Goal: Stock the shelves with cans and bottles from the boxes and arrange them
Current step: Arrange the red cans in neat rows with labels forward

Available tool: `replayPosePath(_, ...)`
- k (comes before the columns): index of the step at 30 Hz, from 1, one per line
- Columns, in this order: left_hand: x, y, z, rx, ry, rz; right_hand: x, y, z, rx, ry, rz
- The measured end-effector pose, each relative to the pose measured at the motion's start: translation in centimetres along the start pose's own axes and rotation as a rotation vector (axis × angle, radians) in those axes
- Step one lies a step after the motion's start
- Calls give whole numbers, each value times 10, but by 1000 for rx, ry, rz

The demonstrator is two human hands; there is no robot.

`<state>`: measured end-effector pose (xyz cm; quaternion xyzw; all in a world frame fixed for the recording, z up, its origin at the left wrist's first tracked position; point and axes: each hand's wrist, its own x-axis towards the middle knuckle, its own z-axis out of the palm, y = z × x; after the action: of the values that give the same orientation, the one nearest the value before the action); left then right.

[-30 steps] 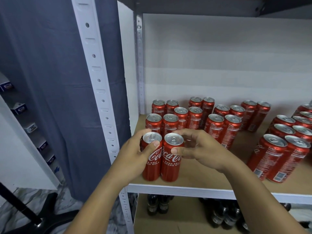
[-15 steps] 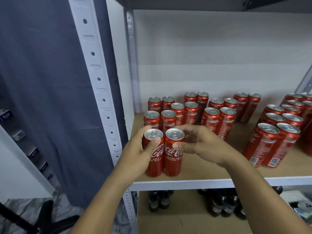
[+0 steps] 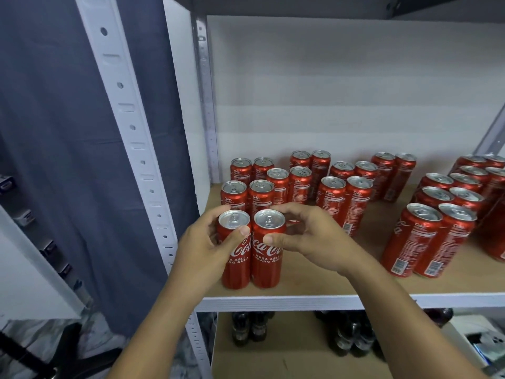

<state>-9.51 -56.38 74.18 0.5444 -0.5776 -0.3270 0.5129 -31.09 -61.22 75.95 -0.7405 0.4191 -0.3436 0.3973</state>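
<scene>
Two slim red Coca-Cola cans stand upright side by side near the front left of the wooden shelf board (image 3: 314, 280). My left hand (image 3: 203, 247) grips the left can (image 3: 236, 266), thumb across its front. My right hand (image 3: 308, 236) holds the right can (image 3: 266, 266), thumb on its front and fingers curled behind its top. Directly behind them stand paired rows of the same red cans (image 3: 297, 181).
More red cans (image 3: 426, 242) stand in pairs at the right of the shelf. Dark bottles (image 3: 251, 326) sit on the shelf below. A white perforated upright (image 3: 131, 127) and a grey curtain (image 3: 54, 132) lie at the left. A white box (image 3: 481, 340) shows at lower right.
Both hands stay on the two front cans; the cans sit slightly farther back on the shelf. The camera has shifted a little to the right and up.
</scene>
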Motion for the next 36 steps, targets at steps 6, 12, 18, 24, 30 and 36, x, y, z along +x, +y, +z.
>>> replayPosePath(6, 0, 2, 3, 12, 36, -4, 3, 3, -5, 9, -42, -24)
replayPosePath(12, -2, 6, 6, 73, 73, 15, 5, 7, -7, -8, -43, -50)
replayPosePath(18, -4, 22, 16, 99, 129, 56, 0, 9, -14, -35, -50, -47)
replayPosePath(24, 9, 53, 55, 180, 109, 231, -24, 14, -67, -125, 100, 23)
replayPosePath(30, 26, 71, 133, 106, -110, 282, -70, 21, -144, -144, 303, 72)
replayPosePath(36, 33, 85, 218, 91, -288, 316, -117, 36, -208, -209, 523, 103)
